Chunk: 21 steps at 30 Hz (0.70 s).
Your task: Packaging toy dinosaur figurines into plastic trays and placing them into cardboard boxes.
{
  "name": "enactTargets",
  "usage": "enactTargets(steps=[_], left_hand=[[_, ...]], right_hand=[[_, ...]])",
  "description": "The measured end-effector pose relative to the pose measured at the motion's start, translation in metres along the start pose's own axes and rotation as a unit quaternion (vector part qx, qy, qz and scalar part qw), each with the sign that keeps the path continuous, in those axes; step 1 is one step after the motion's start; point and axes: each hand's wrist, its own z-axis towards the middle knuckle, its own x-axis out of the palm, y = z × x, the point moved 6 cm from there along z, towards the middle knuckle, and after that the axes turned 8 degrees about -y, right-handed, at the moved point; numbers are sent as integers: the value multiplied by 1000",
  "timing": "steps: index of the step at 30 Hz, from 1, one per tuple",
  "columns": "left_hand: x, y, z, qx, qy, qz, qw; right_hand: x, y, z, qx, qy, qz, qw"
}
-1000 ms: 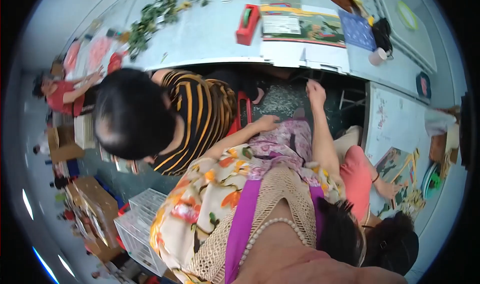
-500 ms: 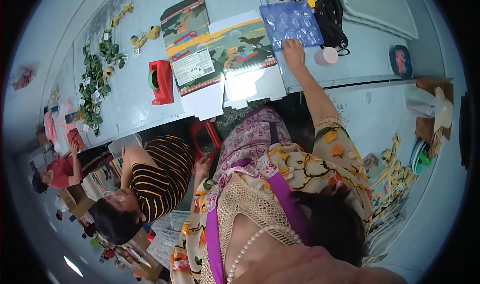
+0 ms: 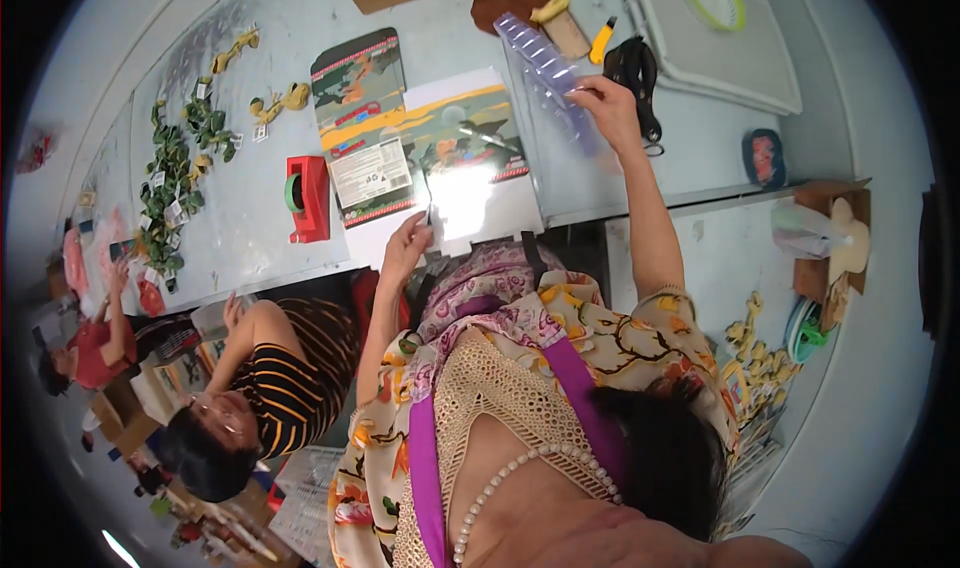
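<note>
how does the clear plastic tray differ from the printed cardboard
The plastic tray is see-through and bluish; the printed cardboard is opaque and multicoloured. The plastic tray is held tilted in the right hand, while the printed cardboard lies flat on the table. The plastic tray looks ridged; the printed cardboard has smooth panels.

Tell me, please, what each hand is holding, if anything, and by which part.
The right hand grips the clear bluish plastic tray by its right edge; whether the left hand holds the printed cardboard cannot be told.
</note>
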Motion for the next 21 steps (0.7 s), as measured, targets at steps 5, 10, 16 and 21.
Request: enactTargets(steps=[5,10,16,21], left_hand=[[30,-102,1,97,-63,-194,974],[26,-158,-26,204,-124,-161,958],[-1,-119,-34,154,-236,-88,955],[-19,-115,-66,92,-298,-62,948]], right_hand=[[20,25,-15,211,54,243,945],[98,61,-63,276,138,288,907],[171,73,-105,307,216,270,887],[206,93,-134,266,301,280,872]])
